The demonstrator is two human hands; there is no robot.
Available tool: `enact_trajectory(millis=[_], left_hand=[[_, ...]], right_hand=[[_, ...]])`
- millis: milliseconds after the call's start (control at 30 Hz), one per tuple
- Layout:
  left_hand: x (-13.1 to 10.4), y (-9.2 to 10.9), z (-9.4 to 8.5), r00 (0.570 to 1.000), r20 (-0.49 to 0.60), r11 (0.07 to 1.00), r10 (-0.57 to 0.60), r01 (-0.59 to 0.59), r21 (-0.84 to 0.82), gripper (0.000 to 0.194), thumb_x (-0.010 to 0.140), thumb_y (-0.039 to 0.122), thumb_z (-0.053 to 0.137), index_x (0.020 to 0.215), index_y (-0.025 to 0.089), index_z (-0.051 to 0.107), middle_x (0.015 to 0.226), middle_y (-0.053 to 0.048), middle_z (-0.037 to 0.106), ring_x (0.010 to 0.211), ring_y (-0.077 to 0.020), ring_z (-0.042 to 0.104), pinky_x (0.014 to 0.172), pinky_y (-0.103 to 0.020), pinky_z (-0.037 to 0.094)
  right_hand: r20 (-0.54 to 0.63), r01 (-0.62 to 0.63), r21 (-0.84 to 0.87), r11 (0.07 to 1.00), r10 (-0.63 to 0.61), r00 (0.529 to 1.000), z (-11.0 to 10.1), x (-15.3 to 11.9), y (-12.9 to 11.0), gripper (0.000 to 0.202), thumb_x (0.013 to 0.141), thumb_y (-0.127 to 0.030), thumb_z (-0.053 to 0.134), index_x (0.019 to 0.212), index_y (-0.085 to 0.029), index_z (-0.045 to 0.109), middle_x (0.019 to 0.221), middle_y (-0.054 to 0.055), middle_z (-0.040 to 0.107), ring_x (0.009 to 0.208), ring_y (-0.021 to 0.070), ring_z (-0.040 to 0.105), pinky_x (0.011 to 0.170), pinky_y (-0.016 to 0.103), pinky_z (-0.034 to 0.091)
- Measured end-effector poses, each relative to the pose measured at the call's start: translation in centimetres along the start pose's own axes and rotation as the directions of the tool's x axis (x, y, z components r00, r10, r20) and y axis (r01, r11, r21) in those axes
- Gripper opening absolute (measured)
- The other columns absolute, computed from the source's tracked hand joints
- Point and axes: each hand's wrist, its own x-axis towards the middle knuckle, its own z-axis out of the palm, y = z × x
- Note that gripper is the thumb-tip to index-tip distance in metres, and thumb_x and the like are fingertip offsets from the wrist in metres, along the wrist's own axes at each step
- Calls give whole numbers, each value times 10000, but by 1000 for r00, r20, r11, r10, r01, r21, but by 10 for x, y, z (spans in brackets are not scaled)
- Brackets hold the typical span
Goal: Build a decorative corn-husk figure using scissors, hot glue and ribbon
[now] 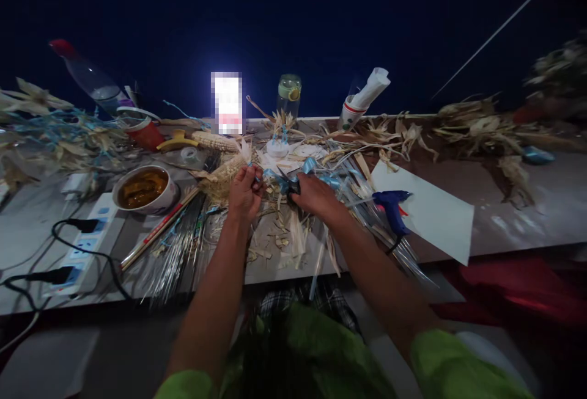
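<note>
Head view: my left hand [245,191] is closed, fingers pinched on a blue ribbon [275,180] beside a dried corn-husk bundle [224,176] at mid-desk. My right hand [316,196] is clamped on what appears to be a pair of scissors [288,180]; the dim light prevents certainty. The ribbon runs between both hands, above husk scraps [284,237] littering the desk [527,222]. To my right, well apart, a blue glue gun [392,204] rests on the edge of a white sheet [431,215]. To my left stand a bowl [144,190], red chopsticks [158,228] and a power strip [85,243].
</note>
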Motion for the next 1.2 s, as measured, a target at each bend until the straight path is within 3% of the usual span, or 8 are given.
enact_trajectory(millis=[200, 500, 600, 667, 767, 867, 1000, 1200], left_hand=[[1, 0, -1, 999, 36, 1000, -4, 4, -17, 190, 709, 251, 664, 685, 155, 502, 614, 52, 467, 415, -5, 339, 423, -151, 324], [1, 0, -1, 997, 80, 1000, -10, 10, 7, 127, 725, 234, 649, 791, 161, 568, 673, 34, 550, 395, 0, 303, 410, -149, 312], [1, 0, -2, 996, 88, 1000, -9, 9, -5, 150, 704, 228, 671, 794, 160, 572, 687, 28, 576, 405, 3, 325, 432, -142, 349], [1, -1, -2, 997, 83, 1000, -3, 5, -24, 166, 697, 223, 678, 811, 163, 574, 696, 30, 589, 413, 2, 350, 459, -143, 386], [0, 0, -1, 998, 63, 999, -3, 6, -41, 166, 702, 217, 676, 822, 166, 573, 695, 29, 601, 448, -13, 420, 495, -158, 433], [0, 1, 0, 1000, 26, 999, -16, 16, -31, 127, 715, 207, 662, 796, 158, 576, 692, 22, 612, 449, -16, 437, 489, -158, 443], [0, 1, -1, 999, -8, 999, -33, 33, 17, 135, 698, 220, 675, 777, 155, 586, 776, 19, 634, 397, 1, 388, 454, -170, 445], [1, -2, -1, 998, -65, 993, -15, 23, 113, 225, 607, 260, 741, 743, 165, 589, 820, 27, 625, 465, -16, 486, 455, -165, 440]], right_hand=[[-18, 18, 12, 1000, -18, 1000, -9, -4, -1, 374, 807, -373, 465, 1100, -156, 547, 1065, 161, 582, 979, 253, 565, 792, 325, 408], [-351, 286, 387, 877, -147, 925, -26, -12, -21, 320, 842, -351, 427, 965, -170, 661, 943, 77, 621, 914, 165, 550, 813, 266, 386], [-342, 327, 614, 719, -131, 931, -16, -6, -35, 285, 806, -360, 482, 863, -156, 674, 797, 37, 607, 761, 127, 538, 716, 241, 393], [-244, 278, 809, 518, -134, 960, -8, -1, -41, 261, 794, -347, 492, 744, -150, 654, 658, -1, 567, 623, 92, 493, 617, 218, 374], [0, 13, 996, 83, -150, 989, 1, 7, -45, 233, 793, -303, 482, 695, -134, 610, 578, -30, 507, 483, 45, 395, 486, 185, 297], [197, -275, 931, -242, -300, 933, 5, 13, -43, 155, 761, -252, 523, 741, -121, 603, 578, -42, 498, 434, 20, 363, 432, 163, 251], [234, -379, 861, -340, -395, 888, 7, 17, -37, 132, 700, -234, 606, 736, -107, 596, 577, -43, 511, 418, 9, 372, 401, 146, 244], [234, -369, 884, -286, -413, 880, 10, 18, -34, 182, 638, -260, 648, 723, -112, 585, 560, -52, 500, 424, 7, 361, 413, 148, 234]])
